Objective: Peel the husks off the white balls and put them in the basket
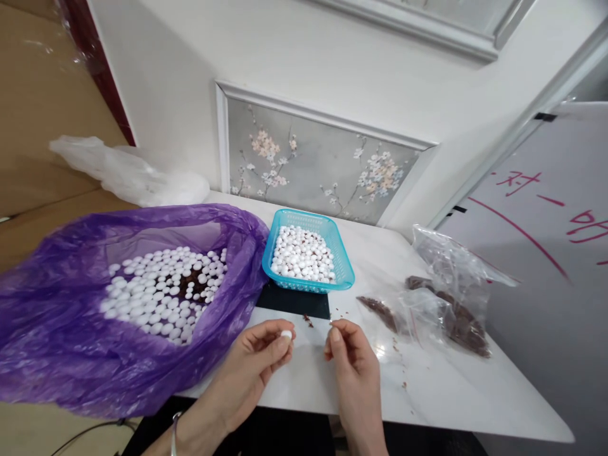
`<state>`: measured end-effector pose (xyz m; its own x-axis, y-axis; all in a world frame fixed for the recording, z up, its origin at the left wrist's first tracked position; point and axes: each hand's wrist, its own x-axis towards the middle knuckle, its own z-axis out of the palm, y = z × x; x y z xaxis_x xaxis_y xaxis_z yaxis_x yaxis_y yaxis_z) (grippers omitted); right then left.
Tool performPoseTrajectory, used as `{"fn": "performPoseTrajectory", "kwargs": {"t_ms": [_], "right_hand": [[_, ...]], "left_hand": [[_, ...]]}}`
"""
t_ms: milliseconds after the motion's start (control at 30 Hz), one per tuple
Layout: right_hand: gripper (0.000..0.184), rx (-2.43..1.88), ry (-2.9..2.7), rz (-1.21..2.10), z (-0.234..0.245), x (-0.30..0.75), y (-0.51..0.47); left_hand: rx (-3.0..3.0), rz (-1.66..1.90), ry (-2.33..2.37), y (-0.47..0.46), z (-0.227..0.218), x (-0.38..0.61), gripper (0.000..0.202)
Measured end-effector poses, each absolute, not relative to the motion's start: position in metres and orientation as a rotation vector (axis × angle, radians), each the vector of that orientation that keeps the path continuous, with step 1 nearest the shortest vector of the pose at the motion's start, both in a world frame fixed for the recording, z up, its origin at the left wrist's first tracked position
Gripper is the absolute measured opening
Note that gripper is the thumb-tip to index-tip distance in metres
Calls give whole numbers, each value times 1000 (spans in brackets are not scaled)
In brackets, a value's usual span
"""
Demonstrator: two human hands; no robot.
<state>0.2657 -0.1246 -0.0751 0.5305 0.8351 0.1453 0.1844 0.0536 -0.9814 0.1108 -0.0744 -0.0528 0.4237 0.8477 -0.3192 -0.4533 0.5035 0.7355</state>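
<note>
Step in hand, as I judge it: handling one white ball (285,334), which my left grip (260,360) pinches between thumb and fingers over the worktop (304,392), near the dark mat (293,302). My right grip (354,360) is apart from it, thumb pressed to forefinger; anything between is too small to tell. Next move seems to call for a steady left hold and fine right fingertip control. Pose: thumbs uppermost, fingers curled inward.

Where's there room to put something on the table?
On the white table, the near right corner below the clear bags looks bare, as does the strip between them and the blue basket. The purple bag crowds the left; brown bits lie beside the right hand.
</note>
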Motion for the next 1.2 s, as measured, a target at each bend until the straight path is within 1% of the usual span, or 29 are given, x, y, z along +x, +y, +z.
{"fn": "performPoseTrajectory", "kwargs": {"t_ms": [167, 267, 400, 600, 700, 767, 800, 833, 867, 933, 1000, 1067, 1100, 1133, 1200], "right_hand": [[21, -1761, -1276, 355, -77, 276, -114], [21, -1851, -1406, 270, -76, 272, -104], [17, -1932, -1471, 205, -76, 264, -96], [18, -1944, -1505, 163, -78, 264, -101], [20, -1891, -1514, 164, -80, 265, -105], [21, -1851, -1525, 169, -83, 266, -107], [22, -1834, -1530, 171, -85, 267, -108], [23, -1821, -1532, 172, -88, 268, -109], [24, -1812, -1533, 171, -91, 270, -109], [26, -1807, -1517, 184, -96, 273, -110], [26, -1800, -1503, 196, -101, 276, -110], [26, -1788, -1502, 200, -103, 278, -110], [26, -1785, -1495, 195, -103, 278, -110], [26, -1789, -1483, 193, -102, 278, -110], [27, -1811, -1466, 204, -100, 277, -111]], "left_hand": [[694, 883, 727, -76, -53, 111, 15], [658, 865, 700, -77, -51, 111, 18], [558, 831, 665, -80, -51, 107, 24], [545, 834, 691, -78, -48, 108, 26], [631, 936, 702, -65, -34, 124, 23], [686, 1040, 659, -53, -18, 138, 25], [711, 1093, 628, -47, -9, 145, 29], [751, 1134, 623, -41, -1, 150, 38], [814, 1127, 646, -36, 5, 154, 51], [915, 1110, 693, -28, 13, 153, 70], [1130, 1122, 752, -23, 14, 138, 77], [1542, 1122, 947, -21, 14, 111, 67], [1771, 1096, 1110, -20, 13, 93, 58], [2046, 968, 1356, -18, 13, 74, 46], [2140, 839, 1551, -12, 13, 37, 30]]}}
